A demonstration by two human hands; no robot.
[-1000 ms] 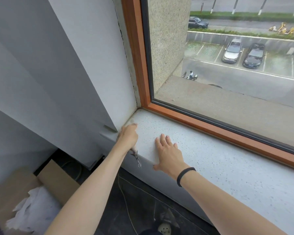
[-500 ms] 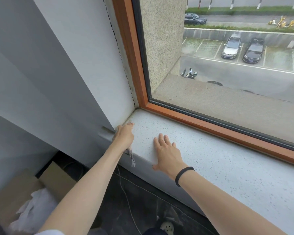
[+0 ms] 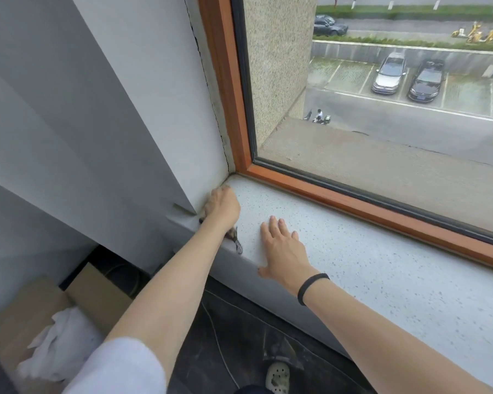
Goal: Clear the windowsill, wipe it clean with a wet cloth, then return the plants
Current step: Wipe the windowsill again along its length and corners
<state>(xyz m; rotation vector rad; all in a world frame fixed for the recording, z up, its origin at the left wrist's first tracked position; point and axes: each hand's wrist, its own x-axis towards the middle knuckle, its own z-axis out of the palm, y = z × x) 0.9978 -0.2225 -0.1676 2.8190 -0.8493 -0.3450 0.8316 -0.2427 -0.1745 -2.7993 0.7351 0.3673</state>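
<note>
Pressing a cloth (image 3: 237, 244) into the corner
Your left hand (image 3: 222, 207) is curled round it; your right hand (image 3: 285, 251) lies flat on the windowsill (image 3: 382, 282), fingers straight.

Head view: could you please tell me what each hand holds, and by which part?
Left hand grips the cloth, mostly hidden beneath it; only a striped end shows. Right hand lies flat on the windowsill, empty.
</note>
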